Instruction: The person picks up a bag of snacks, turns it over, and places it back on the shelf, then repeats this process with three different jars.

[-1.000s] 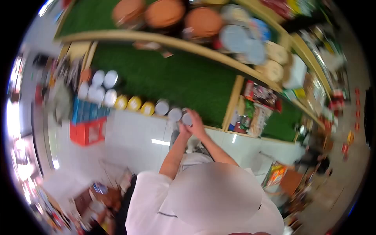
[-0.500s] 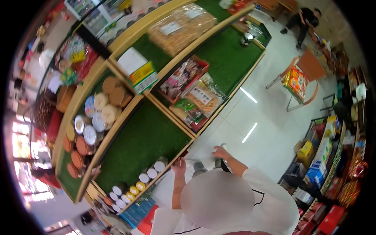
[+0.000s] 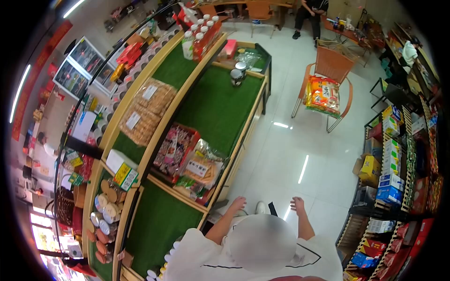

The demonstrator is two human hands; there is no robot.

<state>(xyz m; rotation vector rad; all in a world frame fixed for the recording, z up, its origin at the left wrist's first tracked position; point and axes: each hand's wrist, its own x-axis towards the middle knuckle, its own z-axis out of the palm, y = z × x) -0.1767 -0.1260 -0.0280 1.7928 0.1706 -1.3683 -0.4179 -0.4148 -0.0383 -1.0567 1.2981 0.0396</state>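
My left hand (image 3: pixel 237 203) is in the air by the front edge of the green-lined display shelf (image 3: pixel 218 110), fingers loosely bent and nothing in them. Over the tiled floor (image 3: pixel 281 164), my right hand (image 3: pixel 297 204) has its fingers apart and holds nothing. Nearest to my left hand are a clear bag of snack sticks (image 3: pixel 202 169) and a red box of wrapped sweets (image 3: pixel 174 150). Higher up on the shelf lie large packs of light-brown snacks (image 3: pixel 149 110). Lidded jars (image 3: pixel 105 220) stand at the lower left.
An orange chair (image 3: pixel 333 63) holds a red and yellow package (image 3: pixel 323 95). Shelves of boxes (image 3: pixel 391 161) line the right side. A person in dark clothes (image 3: pixel 310 16) is at the top. Bottles (image 3: pixel 201 37) stand at the shelf's far end.
The view has turned and shifted toward the shelf's far end, bringing the bottles into sight. My left hand has moved away from the lower shelf edge, and my right hand is farther right.
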